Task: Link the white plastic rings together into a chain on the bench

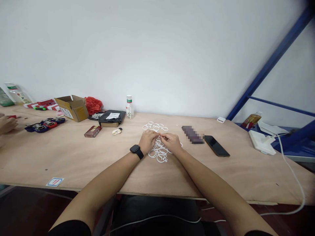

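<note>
My left hand, with a black watch on its wrist, is closed in a pinch. Its fingertips meet those of my right hand, which is also pinching. Whatever sits between the fingertips is too small and covered to make out. Beneath and in front of both hands lies a loose pile of white plastic rings, some with small tabs. More white rings are spread just beyond my fingers, and part of the pile is hidden by my hands.
To the right lie a pixelated purple object, a phone and a white power strip. Leftward are a computer mouse, a dark red box, a black package, a bottle and a cardboard box. Another person's hand shows far left.
</note>
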Motion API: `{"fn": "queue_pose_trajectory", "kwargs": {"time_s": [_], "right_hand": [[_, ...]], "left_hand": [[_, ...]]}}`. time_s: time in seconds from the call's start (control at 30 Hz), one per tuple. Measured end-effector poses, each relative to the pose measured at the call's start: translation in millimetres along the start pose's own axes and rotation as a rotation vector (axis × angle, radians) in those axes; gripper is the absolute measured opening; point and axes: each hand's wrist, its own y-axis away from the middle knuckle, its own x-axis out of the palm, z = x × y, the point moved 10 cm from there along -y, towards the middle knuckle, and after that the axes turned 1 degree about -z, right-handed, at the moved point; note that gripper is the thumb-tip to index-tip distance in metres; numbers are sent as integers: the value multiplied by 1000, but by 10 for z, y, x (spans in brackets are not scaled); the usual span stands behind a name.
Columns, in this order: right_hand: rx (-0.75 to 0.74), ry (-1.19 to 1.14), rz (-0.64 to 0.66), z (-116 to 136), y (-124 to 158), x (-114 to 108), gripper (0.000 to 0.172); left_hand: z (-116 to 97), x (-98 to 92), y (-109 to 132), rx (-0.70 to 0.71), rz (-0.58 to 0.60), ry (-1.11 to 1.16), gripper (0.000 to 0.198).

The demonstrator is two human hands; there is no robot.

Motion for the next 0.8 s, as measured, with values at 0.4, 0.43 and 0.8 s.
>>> {"fn": "queue_pose_trajectory", "kwargs": {"time_s": [0.4, 0.43, 0.8], "right_hand": [[352, -137, -45, -556, -97, -108, 24], [364, -163, -24, -639, -104, -103, 28], [252, 347, 392, -1094, -142, 309, 46]], "left_hand": [[-103, 85, -38, 17, 57, -7, 23], [-61, 73, -41, -15, 60, -41, 23], [-11, 241, 48, -138, 318, -168, 21]]}}
